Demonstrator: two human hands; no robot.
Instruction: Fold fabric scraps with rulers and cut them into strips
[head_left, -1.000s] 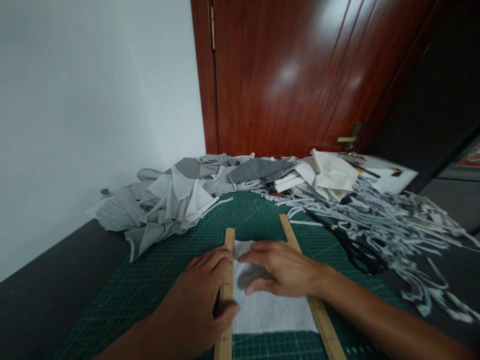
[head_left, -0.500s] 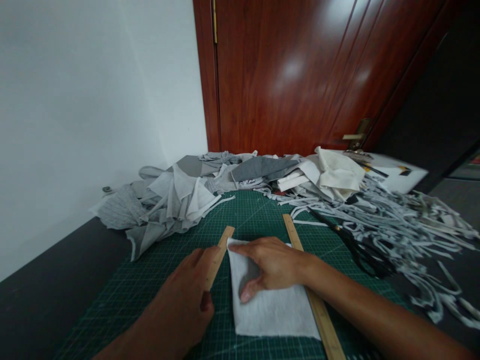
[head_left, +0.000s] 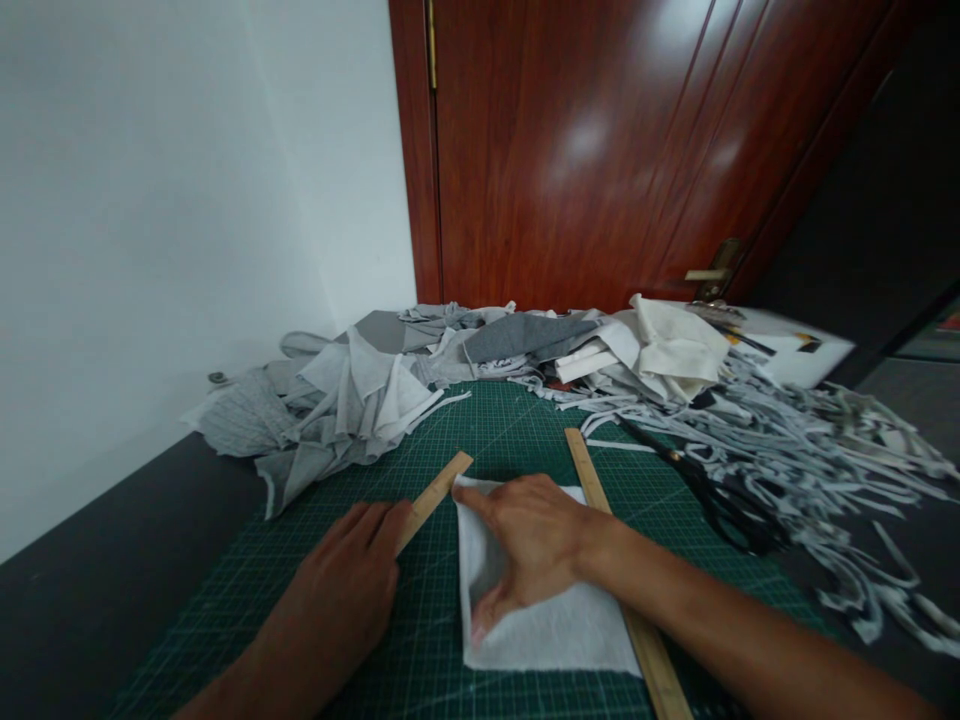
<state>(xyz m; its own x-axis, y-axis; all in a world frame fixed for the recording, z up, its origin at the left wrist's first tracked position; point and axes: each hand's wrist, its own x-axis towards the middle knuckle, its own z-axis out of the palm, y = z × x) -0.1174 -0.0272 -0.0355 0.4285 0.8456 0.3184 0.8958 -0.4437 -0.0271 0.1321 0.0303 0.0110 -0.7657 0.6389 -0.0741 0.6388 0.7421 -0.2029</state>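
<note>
A white fabric piece (head_left: pixel 547 625) lies low in the frame's centre on the green cutting mat (head_left: pixel 495 425), pinned by the flat, open right hand (head_left: pixel 529 545), while the left hand (head_left: pixel 337 595) rests open-fingered on a slanted wooden ruler (head_left: pixel 439 490), a second ruler (head_left: pixel 589 480) touching the fabric's right edge.
</note>
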